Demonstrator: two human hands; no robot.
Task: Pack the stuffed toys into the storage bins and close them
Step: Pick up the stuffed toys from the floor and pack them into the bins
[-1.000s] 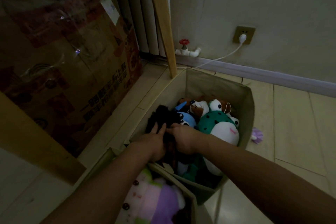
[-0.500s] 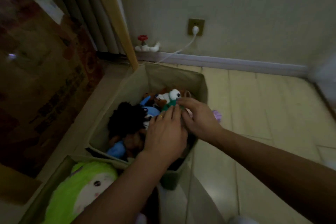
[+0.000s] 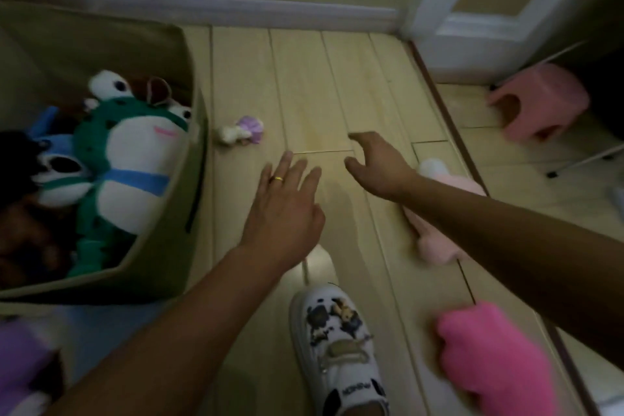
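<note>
- Left hand [image 3: 287, 209] – fingers spread flat, empty, over the wood floor [image 3: 304, 84].
- Right hand [image 3: 378, 165] – fingers apart, holding nothing, just beside a pale pink toy [image 3: 439, 246] lying on the floor.
- Bin [image 3: 162, 246] at left stands open, with a green frog toy [image 3: 131, 159] inside.
- A small purple toy [image 3: 243, 130] lies just outside the bin.

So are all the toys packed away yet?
Not yet. The bin already holds several, like the green frog and the blue toy, but it is open. Both hands are empty: the left hand and right hand hang over bare floor. Still out: the small purple toy, the pale pink plush and the bright pink plush.
</note>
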